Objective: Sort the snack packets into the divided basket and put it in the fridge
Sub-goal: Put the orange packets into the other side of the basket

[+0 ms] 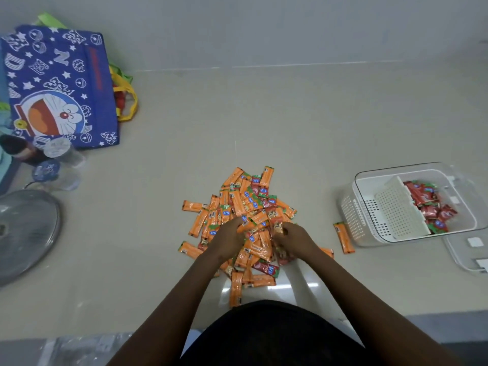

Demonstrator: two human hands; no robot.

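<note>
Both hands in pile (245, 220): left hand (228, 240), right hand (291, 235) each grasp orange packets; basket (351, 215) lies rightward, nearer right hand.

"aro" printed on blue ovals on the orange packets (245, 207) just beyond the fingertips (241, 223), large white letters "N" and "D" printed on the blue bag (58, 83) well apart from the fingers

Both hands (260, 237) in packet pile (245, 204)
</note>
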